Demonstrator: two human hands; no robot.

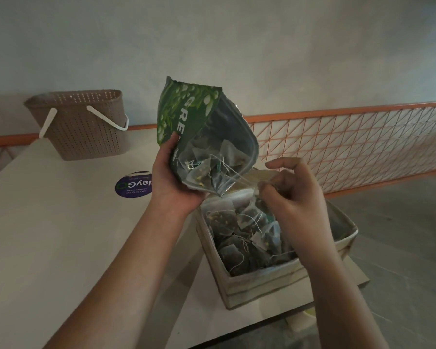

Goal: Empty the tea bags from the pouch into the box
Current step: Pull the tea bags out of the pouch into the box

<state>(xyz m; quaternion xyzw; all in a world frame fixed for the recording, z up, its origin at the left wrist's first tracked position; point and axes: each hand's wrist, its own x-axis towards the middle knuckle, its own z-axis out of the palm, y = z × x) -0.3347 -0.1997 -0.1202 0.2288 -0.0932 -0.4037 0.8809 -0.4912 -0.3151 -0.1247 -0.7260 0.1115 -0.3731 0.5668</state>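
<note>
Mid-emptying: left hand (176, 182) grips tilted green pouch (186, 122) over box (262, 280); right hand (295, 200) pinches tea-bag strings (239, 176); next, draw remaining bags clear.

- The left hand (173, 180) is raised in front of the body, palm turned inward, thumb up along the near face of the pouch (202, 137) and fingers curled beneath its lower edge.
- The left forearm reaches up from the lower left.
- The right hand (293, 202) hangs knuckles-up over the box (262, 283), fingers bent, fingertips pinching thin strings (247, 178).
- The right forearm enters from the lower right.
</note>
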